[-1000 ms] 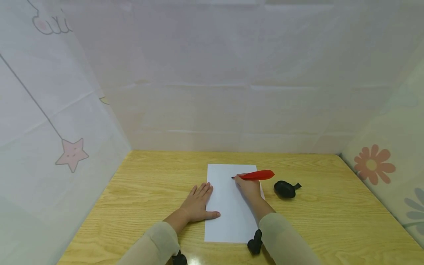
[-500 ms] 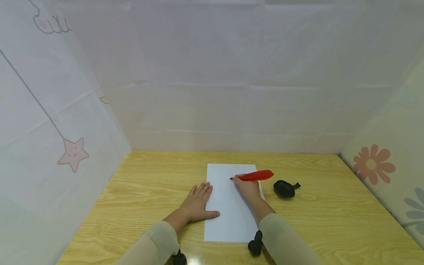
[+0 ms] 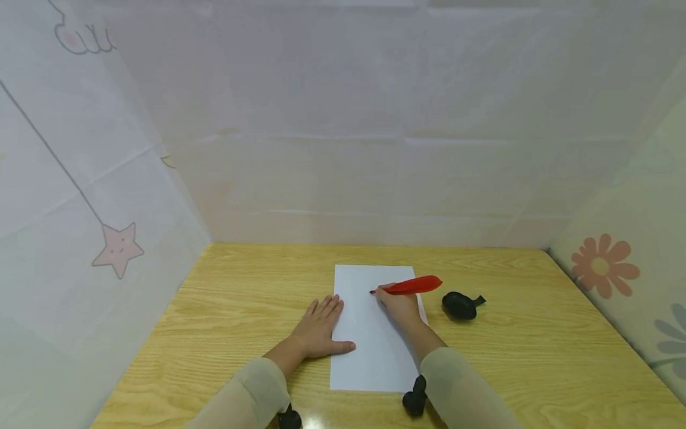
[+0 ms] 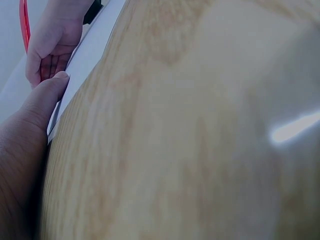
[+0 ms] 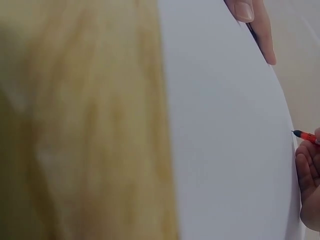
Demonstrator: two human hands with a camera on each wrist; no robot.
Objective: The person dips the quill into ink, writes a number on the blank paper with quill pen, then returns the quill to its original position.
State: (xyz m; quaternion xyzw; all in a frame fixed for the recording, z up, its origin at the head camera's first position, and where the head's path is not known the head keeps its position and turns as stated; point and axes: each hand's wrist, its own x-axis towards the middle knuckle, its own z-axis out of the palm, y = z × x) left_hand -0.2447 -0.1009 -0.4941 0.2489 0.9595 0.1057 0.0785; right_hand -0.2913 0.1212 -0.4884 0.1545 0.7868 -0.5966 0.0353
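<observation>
A white sheet of paper (image 3: 370,366) lies upright on the wooden table. My left hand (image 3: 317,332) rests flat on its left edge, fingers spread and thumb reaching over the paper. My right hand (image 3: 402,308) pinches a red feather pen (image 3: 417,285) near its dark tip, on the upper part of the sheet. The plume points to the right. In the right wrist view the pen (image 5: 306,136) has its fine point right at the paper's surface, beside the curled fingers (image 5: 304,170). No marks show on the sheet.
A black oval object with a short flared tail (image 3: 460,305) lies on the table (image 3: 536,333) to the right of the paper. Black camera mounts (image 3: 414,398) hang at both wrists. Printed white sheeting (image 3: 343,149) walls the table at the back and sides.
The pen tip and right hand have shifted slightly to the left and a little toward me. My left hand stays in place on the paper.
</observation>
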